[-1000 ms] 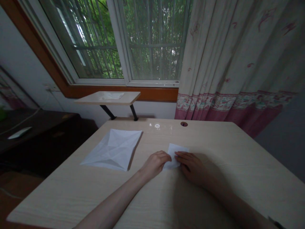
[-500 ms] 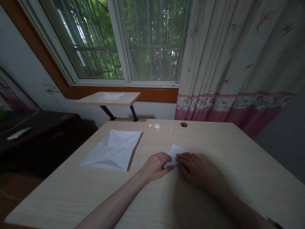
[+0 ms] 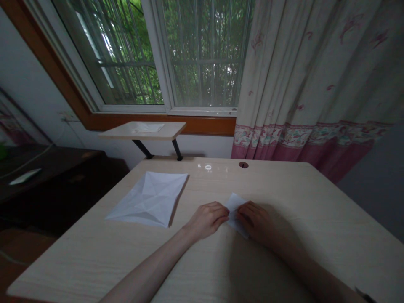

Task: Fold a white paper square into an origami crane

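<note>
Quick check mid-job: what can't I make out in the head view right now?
All in the head view:
- Small paper: its right part is hidden by the right hand, so its full outline is unclear.
- Right fingertips: shadowed and partly masked by the hand itself; their exact grip can't be told.
- Dark item by the right wrist: cut off by the bottom edge.
- Green thing: blurred, cut off by the left edge.

The desk (image 3: pixel 195 187) offers passage between white sheet (image 3: pixel 151 198) and left hand (image 3: pixel 208 219); a shelf (image 3: pixel 168 129) obstructs back-left.
</note>
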Available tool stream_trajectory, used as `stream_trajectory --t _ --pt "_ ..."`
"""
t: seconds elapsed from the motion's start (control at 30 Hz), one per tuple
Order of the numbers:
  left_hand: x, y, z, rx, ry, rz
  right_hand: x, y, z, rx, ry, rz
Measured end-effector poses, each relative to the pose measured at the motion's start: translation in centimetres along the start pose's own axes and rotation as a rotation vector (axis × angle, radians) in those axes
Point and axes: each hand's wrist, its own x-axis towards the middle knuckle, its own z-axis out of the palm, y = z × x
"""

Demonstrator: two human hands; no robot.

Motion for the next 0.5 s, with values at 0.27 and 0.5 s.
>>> stream_trajectory --t 0.27,0.5 --pt "0.0 0.3 -0.1 -0.021 -0.029 -0.059 -0.1 0.3 0.8 0.029 -0.011 -0.015" --pt "-0.2 0.4 0.2 -0.030 -0.003 -0.151 -0.2 0.9 1.6 0.023 -0.006 -0.006"
